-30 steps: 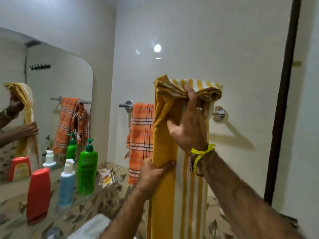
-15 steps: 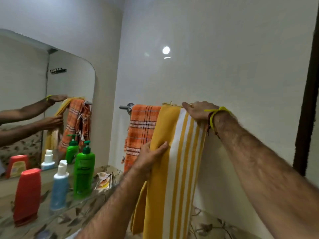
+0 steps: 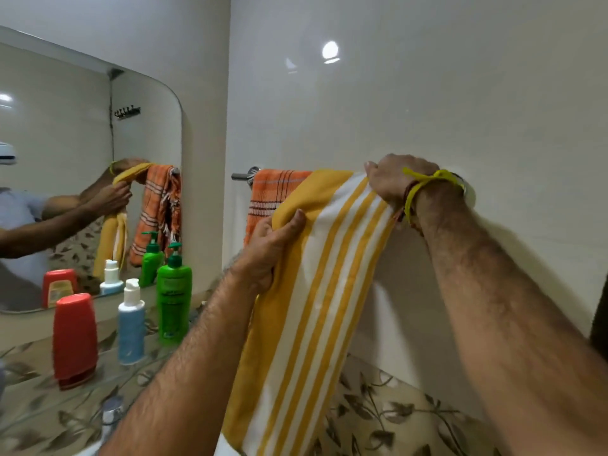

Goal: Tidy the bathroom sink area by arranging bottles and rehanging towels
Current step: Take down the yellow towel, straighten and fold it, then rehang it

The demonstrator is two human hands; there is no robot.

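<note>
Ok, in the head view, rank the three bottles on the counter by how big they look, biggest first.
1. Red bottle, though it stands nearest the camera, so unsure.
2. Green bottle.
3. Blue bottle.

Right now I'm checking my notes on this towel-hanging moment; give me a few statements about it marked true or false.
1. Both hands grip the yellow striped towel. True: the left hand holds its edge and the right hand holds its top.
2. The orange checked towel lies on the counter. False: it hangs on the towel bar.
3. The green pump bottle stands upright. True.
4. The red bottle stands between the blue bottle and the green one. False: the blue one is in the middle.
</note>
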